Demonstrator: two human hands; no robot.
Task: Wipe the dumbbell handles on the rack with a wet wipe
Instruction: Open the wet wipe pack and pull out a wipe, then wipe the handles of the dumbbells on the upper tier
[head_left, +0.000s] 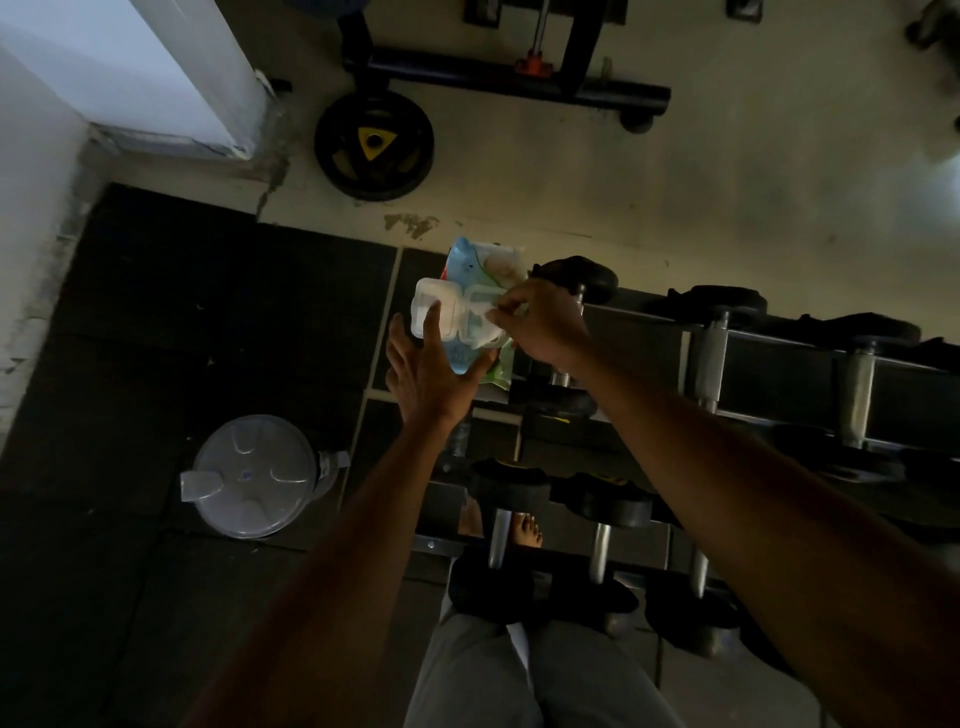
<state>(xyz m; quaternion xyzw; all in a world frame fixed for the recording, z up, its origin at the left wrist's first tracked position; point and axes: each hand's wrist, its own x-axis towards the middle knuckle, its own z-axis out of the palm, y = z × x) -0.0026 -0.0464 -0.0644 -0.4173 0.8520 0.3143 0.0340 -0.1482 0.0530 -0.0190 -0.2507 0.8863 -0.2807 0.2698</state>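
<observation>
1. You are standing over a dumbbell rack (691, 338) and looking straight down at it; the room is dim, so small details are hard to make out.
2. Your left hand (426, 374) is pressing flat on a pack of wet wipes (480, 270) that is resting at the left end of the rack's top tier, with the fingers spread wide and straight, one of them lying across the flipped-open white lid (434, 312).
3. Your right hand (540, 322) is pinching a wet wipe (485, 314) at the pack's opening, thumb and fingers closed on the white sheet.
4. The step in hand is probably drawing one wipe free, so keep pressing the pack down with the left hand while the right pulls upward and slightly away (a slow, steady pull should keep the next sheet from trailing out).
5. The dumbbell handles (714, 358) are lying just to the right of the pack along the rack, more of them on the lower tier nearer your body, and none is being touched yet.
6. A round grey lidded bin (254, 478) is sitting on the dark floor mat to your left, well apart from the rack.
</observation>
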